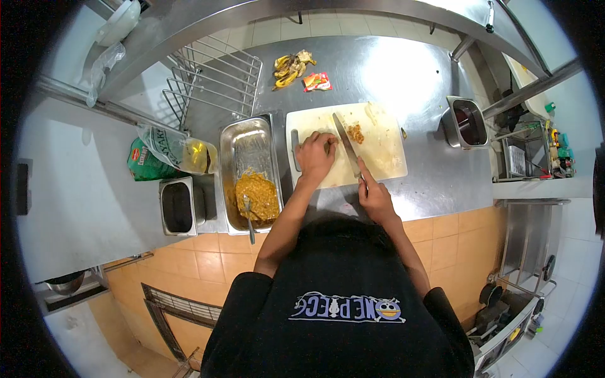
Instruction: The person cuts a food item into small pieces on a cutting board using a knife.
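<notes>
A white cutting board (pixel 384 157) lies on the steel table. My right hand (pixel 376 200) is closed round the handle of a long knife (pixel 346 143), whose blade lies across the board and points away from me. A small heap of chopped brown food (pixel 355 133) sits just right of the blade, with pale smears above it. My left hand (pixel 317 155) rests over the left part of the board, fingers curled; whether anything is under them is hidden. Left of the board, a steel tray (pixel 246 132) holds yellow-brown mash (pixel 257 194) with a spoon (pixel 249 220) in it.
Banana peels (pixel 290 68) and a red packet (pixel 317 82) lie beyond the board. A wire rack (pixel 217 85), bags (pixel 176 151) and a steel container (pixel 178 206) stand at the left. Another steel container (pixel 466 122) is at the right, under an overhead shelf rail (pixel 265 16).
</notes>
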### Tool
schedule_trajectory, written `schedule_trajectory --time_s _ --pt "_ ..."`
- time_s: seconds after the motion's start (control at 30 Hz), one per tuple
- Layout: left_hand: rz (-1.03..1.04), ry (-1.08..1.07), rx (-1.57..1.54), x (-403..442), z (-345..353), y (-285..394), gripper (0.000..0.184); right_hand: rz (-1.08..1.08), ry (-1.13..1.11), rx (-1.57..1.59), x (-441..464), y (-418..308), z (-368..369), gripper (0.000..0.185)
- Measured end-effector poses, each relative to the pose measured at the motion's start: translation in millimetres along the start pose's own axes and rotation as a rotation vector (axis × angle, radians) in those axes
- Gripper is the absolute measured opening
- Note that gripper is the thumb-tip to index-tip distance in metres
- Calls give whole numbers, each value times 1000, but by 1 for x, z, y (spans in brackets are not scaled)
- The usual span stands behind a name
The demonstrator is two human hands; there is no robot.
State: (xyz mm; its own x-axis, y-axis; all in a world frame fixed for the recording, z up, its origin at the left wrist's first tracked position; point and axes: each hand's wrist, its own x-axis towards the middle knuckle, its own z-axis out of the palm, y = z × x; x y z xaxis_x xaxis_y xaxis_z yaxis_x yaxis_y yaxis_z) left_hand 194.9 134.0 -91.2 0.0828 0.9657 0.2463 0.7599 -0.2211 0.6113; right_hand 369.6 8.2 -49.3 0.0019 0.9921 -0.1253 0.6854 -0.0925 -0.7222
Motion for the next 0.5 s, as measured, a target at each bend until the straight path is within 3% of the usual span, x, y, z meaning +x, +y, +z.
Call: schedule_trajectory --time_s 0.27,0.33,0.5 --pt "-10 -5 -2 0 -1 -1 12 23 -13 -19 0 -6 0 67" --pt "-8 -36 38 1 -2 -1 18 134 -23 11 0 -15 -5 64" --pt "-5 -36 22 2 -2 -1 17 77 42 -51 1 -10 -8 64"
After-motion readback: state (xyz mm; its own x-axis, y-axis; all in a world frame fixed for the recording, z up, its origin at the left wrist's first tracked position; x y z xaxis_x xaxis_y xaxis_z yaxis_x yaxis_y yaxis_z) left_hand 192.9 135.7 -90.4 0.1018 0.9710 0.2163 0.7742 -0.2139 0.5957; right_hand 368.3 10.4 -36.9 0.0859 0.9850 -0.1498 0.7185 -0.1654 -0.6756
